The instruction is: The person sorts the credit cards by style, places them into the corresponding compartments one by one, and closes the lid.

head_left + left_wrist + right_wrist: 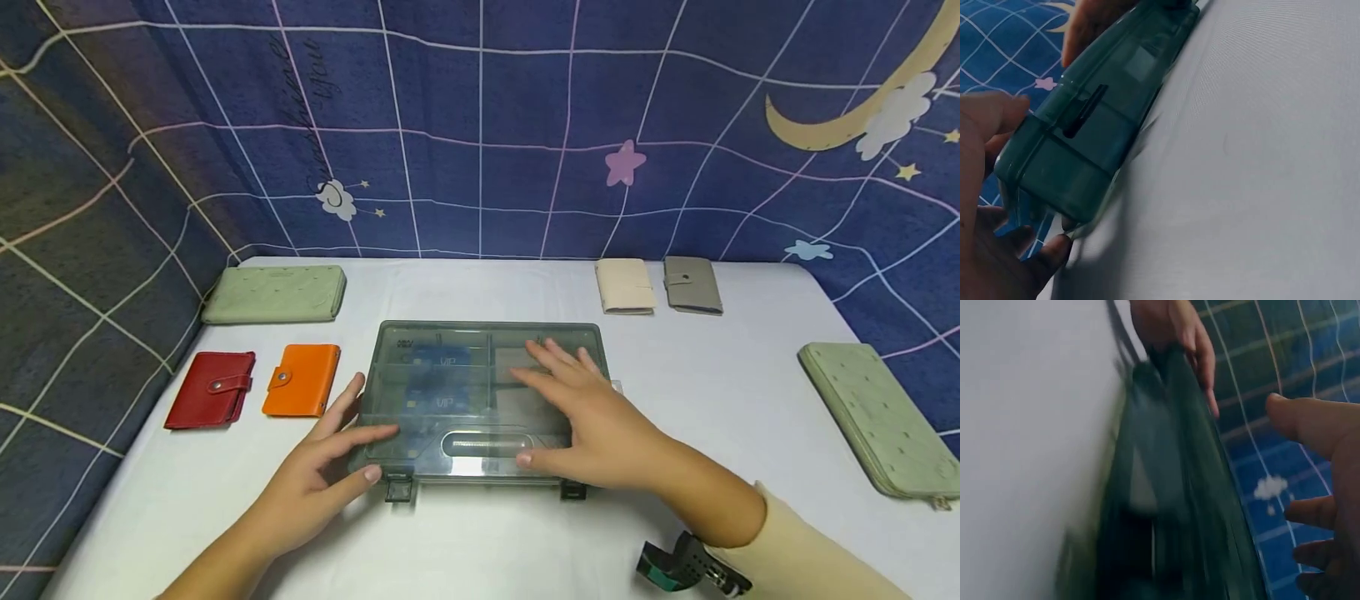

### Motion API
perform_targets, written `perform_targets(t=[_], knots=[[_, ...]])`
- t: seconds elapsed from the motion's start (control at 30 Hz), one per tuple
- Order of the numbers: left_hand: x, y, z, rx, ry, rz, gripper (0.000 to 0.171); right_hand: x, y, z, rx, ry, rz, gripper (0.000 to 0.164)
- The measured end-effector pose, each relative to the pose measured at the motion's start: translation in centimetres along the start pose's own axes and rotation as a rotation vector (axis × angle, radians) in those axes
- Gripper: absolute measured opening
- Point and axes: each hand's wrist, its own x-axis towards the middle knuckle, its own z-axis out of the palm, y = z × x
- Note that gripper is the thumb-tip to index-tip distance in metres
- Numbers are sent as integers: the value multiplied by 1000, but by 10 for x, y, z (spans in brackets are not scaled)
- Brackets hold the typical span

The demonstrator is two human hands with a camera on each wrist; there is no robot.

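Observation:
A translucent dark green plastic case (435, 392) lies with its lid down on the white table. Through the lid show inner dividers and blue cards (444, 379) marked VIP. Two dark latches (398, 487) stick out at its front edge. At the left end of the case is my left hand (311, 479), fingers spread, with the index fingertip over the lid and the thumb by the front corner. My right hand (588, 417) is over the right part of the lid with fingers apart; in the right wrist view its fingers look clear of the blurred case (1166, 456).
Leftward lie a red wallet (212, 389), an orange wallet (302, 380) and a long green wallet (275, 294). A cream wallet (625, 286) and a grey wallet (692, 284) lie at the back right. Another long green wallet (881, 417) sits at the right edge.

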Motion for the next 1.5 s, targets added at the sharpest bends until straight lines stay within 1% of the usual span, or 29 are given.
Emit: perform_targets(t=[0.03,0.1,0.23,0.33,0.47,0.57,0.7,0.83,0.97,1.13,1.37,1.5], knots=[[0,0,0,-2,5,16,47,4,-6,3,9,-11,-7,90],[1,0,1,-15,9,27,48,11,-17,11,28,-46,-12,89],[2,-2,4,-18,18,19,50,27,-37,30,33,-107,-34,87],[2,-5,5,-4,20,23,52,39,-49,44,0,-111,-72,85],[1,-8,6,11,7,63,51,51,-61,58,-62,-116,-112,87],[-1,-9,5,5,-12,71,51,56,-65,64,-111,-128,-127,91],[-2,-9,5,-19,-27,47,54,58,-66,69,-143,-128,-130,96],[-1,-10,6,-24,-46,41,66,58,-66,75,-176,-104,-118,98],[1,-13,8,-5,-73,43,77,59,-67,79,-236,-91,-103,102],[1,-14,8,22,-86,43,77,59,-68,81,-277,-88,-101,107],[2,-11,4,88,-99,38,75,60,-69,82,-311,-69,-102,108],[3,-12,3,77,-97,43,74,61,-70,85,-338,-48,-106,108]])
